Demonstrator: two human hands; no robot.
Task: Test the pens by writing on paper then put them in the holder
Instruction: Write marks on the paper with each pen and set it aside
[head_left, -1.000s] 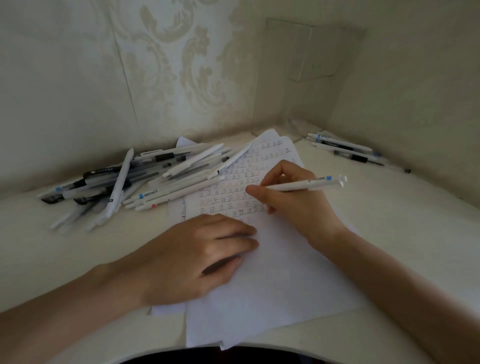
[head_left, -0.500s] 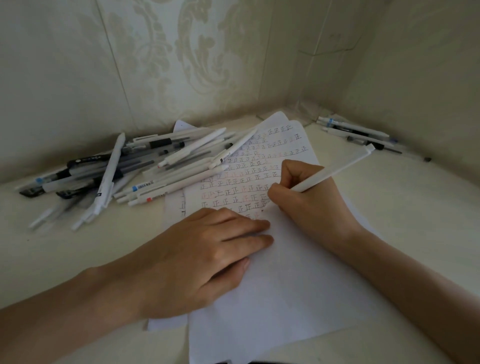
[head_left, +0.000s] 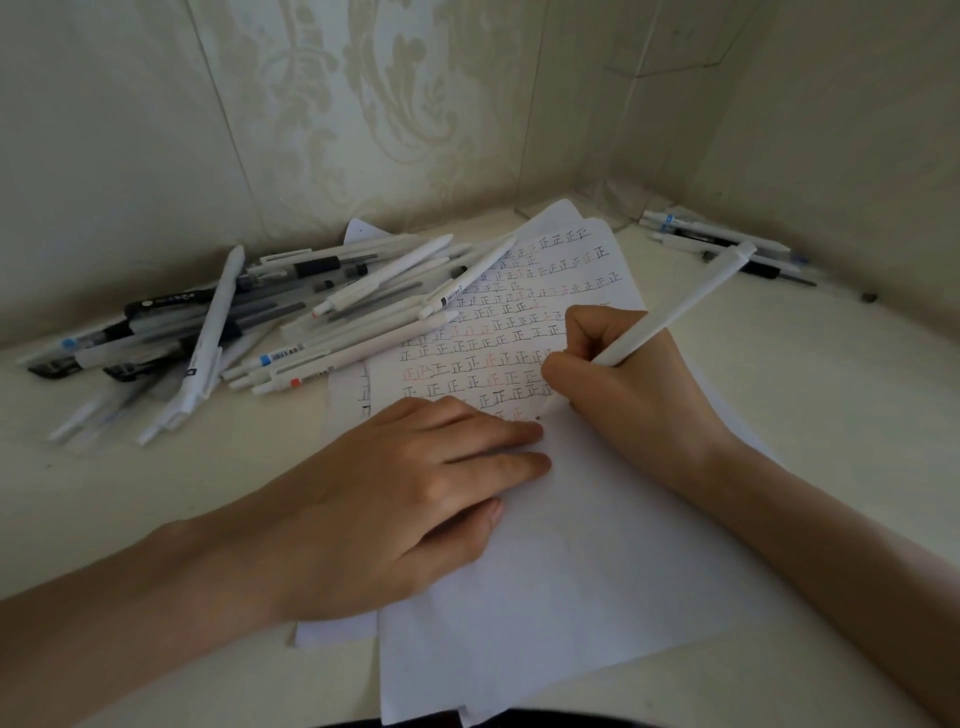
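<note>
The testing step is in hand. The right hand (head_left: 623, 384) grips a white pen (head_left: 675, 312), fingers curled round its lower barrel, with the tip down on the paper (head_left: 597, 545) just under the last row of marks. The left hand (head_left: 405, 499) lies flat with straight fingers, pressing the paper to the worktop (head_left: 831, 389). A pile of pens (head_left: 291, 322) waits at the left. The next move is probably to finish the mark and carry the pen to the holder, which cannot be made out here.
</note>
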